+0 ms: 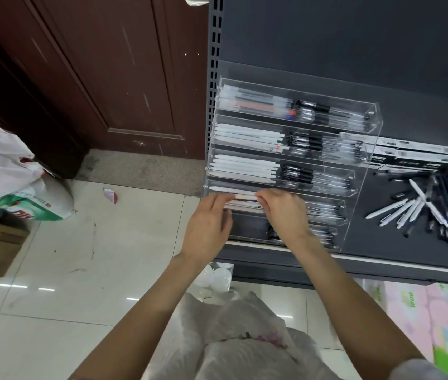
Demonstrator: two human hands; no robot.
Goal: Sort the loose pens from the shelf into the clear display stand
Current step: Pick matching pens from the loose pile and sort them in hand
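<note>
So I've got a little bunch of white pens [243,200] going into the fourth tier down of the clear stand [365,149], left half, right at the front-left corner of the shelf [381,259]. My right hand [285,212] has its fingers curled onto the tips end of the bunch, pinching it. My left hand [209,223] is mostly flat, fingers fairly straight, just nudging the other ends square.

What worries me: the pens are smooth, round plastic, and that tier slopes toward me, so if I let go before they sit against the lip they'll probably roll or slide out over the shelf edge and onto the tile floor [66,283]. The stand is thin, glossy acrylic and looks light, so a hard push from the left hand could shove the whole thing sideways. The tiers above are already packed, white pens left, black-grip ones right.

Still a pile of loose pens [414,207] to the right of the stand, white barrels and dark ones crossed over each other on the matte dark shelf, near the front edge, next to some flat boxes [409,154].
</note>
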